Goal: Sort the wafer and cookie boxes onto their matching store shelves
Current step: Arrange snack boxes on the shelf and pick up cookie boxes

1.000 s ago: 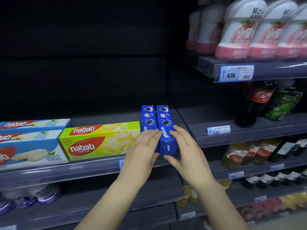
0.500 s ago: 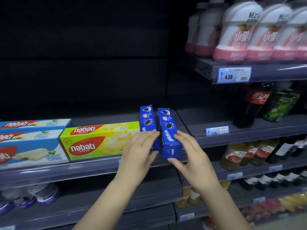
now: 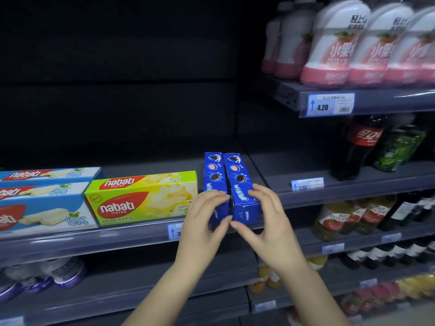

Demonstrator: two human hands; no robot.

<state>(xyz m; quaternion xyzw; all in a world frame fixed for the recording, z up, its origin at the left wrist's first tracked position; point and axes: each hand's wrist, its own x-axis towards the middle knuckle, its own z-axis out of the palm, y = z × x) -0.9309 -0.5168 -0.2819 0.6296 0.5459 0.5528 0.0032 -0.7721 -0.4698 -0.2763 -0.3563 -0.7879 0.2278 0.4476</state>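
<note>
Two blue cookie boxes lie side by side, lengthwise, on the middle shelf (image 3: pixel 117 240). My left hand (image 3: pixel 203 220) grips the near end of the left cookie box (image 3: pixel 212 171), fingers curled over its top and thumb at its front. My right hand (image 3: pixel 267 222) holds the near end of the right cookie box (image 3: pixel 238 177), fingers on its right side and thumb under its front face. The boxes touch along their length, with a thin dark gap at the front. A yellow lemon wafer box (image 3: pixel 141 196) lies just left of them, beside stacked blue wafer boxes (image 3: pixel 42 208).
The upright divider (image 3: pixel 249 161) stands just right of the cookie boxes. Beyond it are a cola bottle (image 3: pixel 360 147), green pouches and pink drink bottles (image 3: pixel 334 43) above. Lower shelves hold juice bottles, dark bottles and cups. The shelf is dark and bare behind the boxes.
Half a second ago the right cookie box was angled out to the right; it now lies against the left one again. Both hands stay on the boxes' near ends.
</note>
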